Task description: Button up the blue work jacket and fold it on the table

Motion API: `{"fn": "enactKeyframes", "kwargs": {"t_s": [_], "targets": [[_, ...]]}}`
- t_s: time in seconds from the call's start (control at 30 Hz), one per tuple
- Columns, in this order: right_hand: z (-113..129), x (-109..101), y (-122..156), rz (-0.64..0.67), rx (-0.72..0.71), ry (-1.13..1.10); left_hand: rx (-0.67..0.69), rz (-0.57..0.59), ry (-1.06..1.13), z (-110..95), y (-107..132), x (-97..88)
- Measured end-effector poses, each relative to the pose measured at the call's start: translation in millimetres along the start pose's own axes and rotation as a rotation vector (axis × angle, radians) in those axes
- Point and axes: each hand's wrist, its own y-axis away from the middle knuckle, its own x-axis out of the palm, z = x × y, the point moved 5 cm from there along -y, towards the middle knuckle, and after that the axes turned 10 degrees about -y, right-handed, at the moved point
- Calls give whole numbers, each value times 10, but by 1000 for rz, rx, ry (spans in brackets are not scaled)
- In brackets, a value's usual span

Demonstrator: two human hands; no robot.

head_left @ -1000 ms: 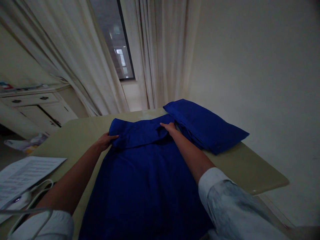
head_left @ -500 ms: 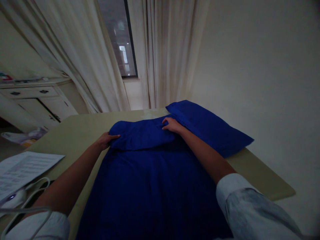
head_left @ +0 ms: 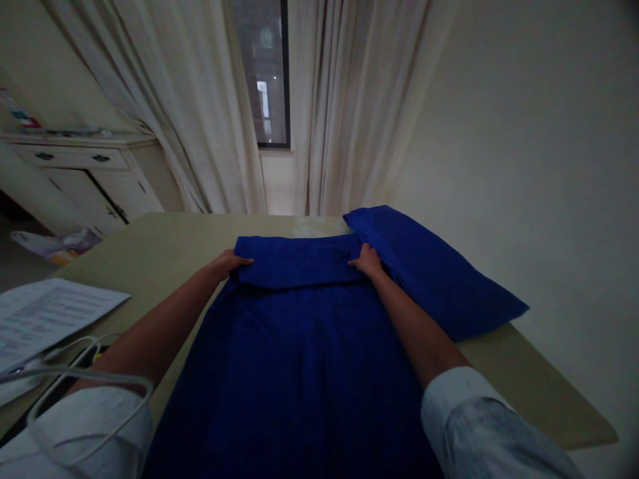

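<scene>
Where the view is nearest, a white cable [head_left: 100, 374] crosses in front of the left forearm and sleeve [head_left: 100, 426], and the near part of a blue cloth [head_left: 299, 372] fills the middle, its near end cut off by the frame. The cloth's long axis runs straight away from the person, over the desk [head_left: 180, 243]. Left of it lies a printed sheet [head_left: 60, 313], well apart from the cloth.

At the cloth's far end, a folded-over band [head_left: 294, 266] lies crosswise, its long axis running from one hand to the other, roughly square to the cloth's length. The left hand [head_left: 224, 265] grasps the band's left end, thumb on top; its other fingers are largely hidden. The right hand [head_left: 368, 261] grasps the right end, thumb likewise on the upper face; how firm that hold is cannot be told. Both hands appear about equally advanced, so neither is clearly nearer the band.

Just right of the right hand is a blue pillow [head_left: 439, 279], set slantwise; the right hand is the nearer to it. Whether it touches or overlaps the band's corner cannot be determined. Bare desk shows beyond the band, then curtains [head_left: 200, 100] and a window [head_left: 264, 73].
</scene>
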Motion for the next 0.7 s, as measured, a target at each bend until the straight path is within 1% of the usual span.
{"fn": "enactKeyframes", "kwargs": {"t_s": [0.03,0.1,0.17,0.2,0.23,0.27,0.3,0.33,0.37,0.4,0.47,0.5,0.53,0.57,0.63,0.7], "targets": [[72,-21,-41,23,-33,-1,54,-19,-22,-83,-15,-16],[253,-118,-136,14,-127,-34,237,-105,-125,-334,-11,-69],[450,-259,-209,-82,-228,-76,425,-278,-301,-626,60,-132],[533,-329,-226,-151,-258,-92,481,-378,-399,-749,119,-153],[596,-388,-227,-214,-267,-103,501,-464,-482,-838,189,-159],[637,-428,-210,-254,-261,-108,506,-511,-547,-889,269,-144],[657,-443,-175,-256,-252,-106,513,-509,-592,-899,360,-107],[656,-438,-115,-223,-255,-101,530,-462,-622,-861,468,-52],[634,-421,-24,-166,-275,-90,554,-381,-641,-772,596,11],[582,-400,102,-95,-303,-71,579,-286,-649,-633,749,66],[368,-382,458,39,-345,-9,624,-120,-640,-226,1127,100],[209,-398,679,91,-350,26,642,-74,-620,21,1339,59],[23,-430,920,131,-345,55,653,-68,-606,283,1555,-27],[-177,-476,1173,159,-339,75,659,-109,-622,548,1767,-152],[-578,-597,1674,163,-324,77,642,-224,-736,1059,2150,-445],[-924,-701,2109,141,-291,18,630,-330,-844,1462,2482,-714]]}}
